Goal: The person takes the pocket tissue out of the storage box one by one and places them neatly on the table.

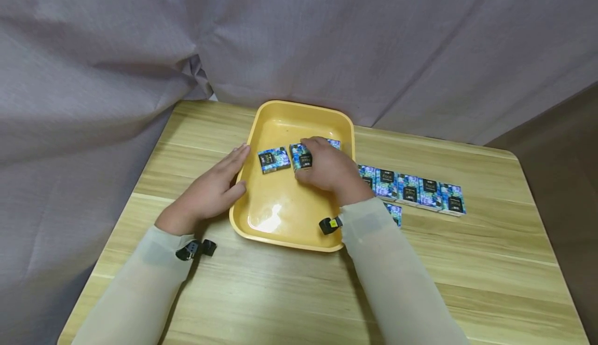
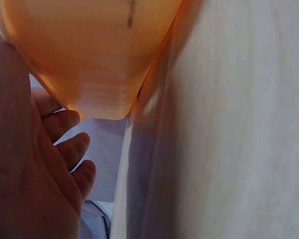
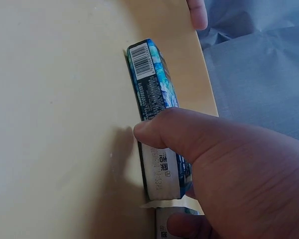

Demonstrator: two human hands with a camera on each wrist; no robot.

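A yellow tray [image 1: 289, 199] holds small blue floral tissue packs with black labels. My left hand [image 1: 210, 192] rests along the tray's left rim, its fingers outside the wall; in the left wrist view they touch the orange-looking wall [image 2: 89, 59]. Inside the tray, my right hand [image 1: 329, 168] grips a tissue pack [image 1: 301, 156], thumb against its near side. Just left lies another tissue pack [image 1: 274, 159]; a further tissue pack [image 1: 335, 143] shows partly behind the hand. In the right wrist view, the thumb presses beside a white printed side [image 3: 162, 172] and a barcode [image 3: 142, 60].
Right of the tray, a row of several tissue packs [image 1: 408, 188] lies on the wooden table [image 1: 261, 293]. One more pack [image 1: 394, 214] is partly hidden by the right forearm. A grey curtain [image 1: 303, 39] hangs behind the table.
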